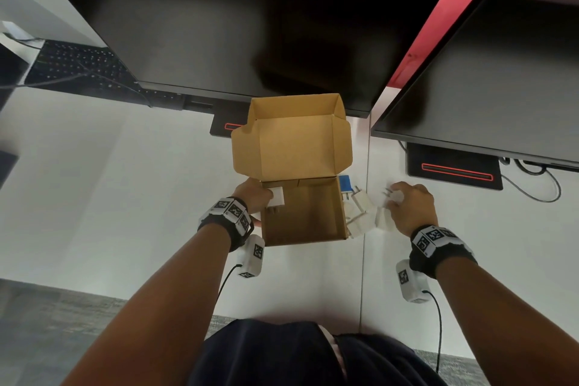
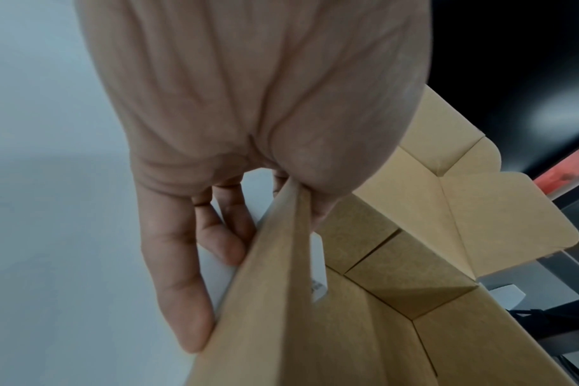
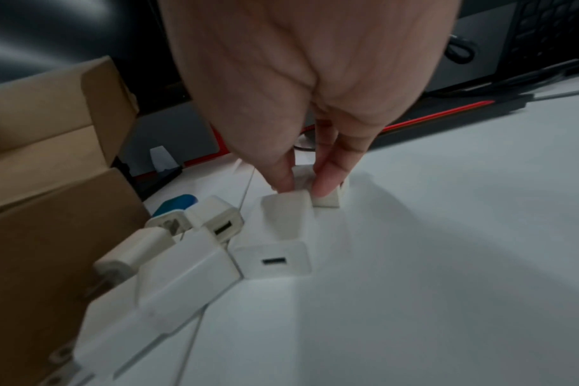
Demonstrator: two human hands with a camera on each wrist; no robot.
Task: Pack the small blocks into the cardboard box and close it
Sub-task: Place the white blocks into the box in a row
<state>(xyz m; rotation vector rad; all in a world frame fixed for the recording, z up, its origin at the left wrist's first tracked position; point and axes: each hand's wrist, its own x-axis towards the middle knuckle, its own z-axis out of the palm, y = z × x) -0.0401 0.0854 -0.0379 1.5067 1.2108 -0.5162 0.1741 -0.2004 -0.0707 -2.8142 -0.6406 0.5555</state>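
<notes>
The cardboard box (image 1: 308, 219) stands open on the white table, its lid (image 1: 296, 147) upright at the back. My left hand (image 1: 266, 197) is at the box's left wall (image 2: 281, 261), thumb inside and fingers outside, pinching a white block (image 1: 276, 196) against the rim. Part of that block (image 2: 318, 263) shows inside the wall. Right of the box lies a pile of several white plug-like blocks (image 1: 360, 213) and a blue one (image 1: 344, 182). My right hand (image 1: 393, 196) reaches down at the pile's far end, its fingertips (image 3: 326, 186) pinching a small white block (image 3: 326, 202).
Two dark monitors (image 1: 250, 25) hang over the table's back, their stands (image 1: 454, 171) marked with red lines. A keyboard (image 1: 78, 66) lies at the back left and a cable (image 1: 539, 188) at the right. The table's front edge (image 1: 109, 291) runs near my body.
</notes>
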